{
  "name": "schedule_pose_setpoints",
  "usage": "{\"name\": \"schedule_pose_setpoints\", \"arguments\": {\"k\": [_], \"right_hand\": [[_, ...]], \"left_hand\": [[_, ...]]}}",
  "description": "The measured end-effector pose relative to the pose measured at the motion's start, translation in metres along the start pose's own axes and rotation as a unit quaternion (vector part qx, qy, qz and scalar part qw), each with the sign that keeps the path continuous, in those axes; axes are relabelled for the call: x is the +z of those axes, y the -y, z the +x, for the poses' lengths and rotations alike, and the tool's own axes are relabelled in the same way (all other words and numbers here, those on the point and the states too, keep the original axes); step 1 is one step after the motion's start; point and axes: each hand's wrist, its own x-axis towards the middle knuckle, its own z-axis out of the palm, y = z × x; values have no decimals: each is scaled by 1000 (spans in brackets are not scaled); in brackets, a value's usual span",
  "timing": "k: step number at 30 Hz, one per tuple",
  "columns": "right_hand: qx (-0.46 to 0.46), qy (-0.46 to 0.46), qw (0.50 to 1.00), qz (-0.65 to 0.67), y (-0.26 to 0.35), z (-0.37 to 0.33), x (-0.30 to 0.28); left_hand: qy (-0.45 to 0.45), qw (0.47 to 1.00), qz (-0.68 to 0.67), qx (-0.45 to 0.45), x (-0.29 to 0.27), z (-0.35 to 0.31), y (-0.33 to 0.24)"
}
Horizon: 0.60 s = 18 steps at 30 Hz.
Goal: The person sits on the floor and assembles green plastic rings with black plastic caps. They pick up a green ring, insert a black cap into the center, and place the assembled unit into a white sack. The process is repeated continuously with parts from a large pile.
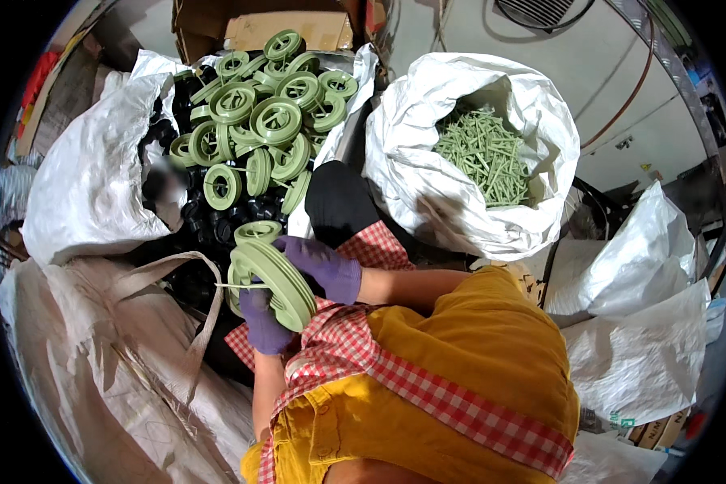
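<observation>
A green grooved wheel [289,278] is held by the purple-gloved left hand [264,321] and right hand [321,266]; similar wheels [258,172] are heaped over black parts [227,222]; green sticks [484,157] are contained in a white sack [411,133].

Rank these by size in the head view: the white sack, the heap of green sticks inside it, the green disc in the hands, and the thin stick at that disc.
1. White sack
2. Green disc, heap of sticks: too alike to rank; the disc seems nearer
3. Thin stick

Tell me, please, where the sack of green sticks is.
In the head view, the white sack of green sticks stands right of the piled green rings, beyond the person's right forearm.
</observation>
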Motion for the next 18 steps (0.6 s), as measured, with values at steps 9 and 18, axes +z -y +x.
{"name": "schedule_pose_setpoints", "arguments": {"k": [9, 18], "right_hand": [[-72, 130, 968, -204, -54, -104, -40], [85, -466, 874, -111, -37, 0, -244]], "left_hand": [[-344, 923, -113, -129, -26, -78, 17], [-407, 881, -143, -196, -69, 4, 100]]}}
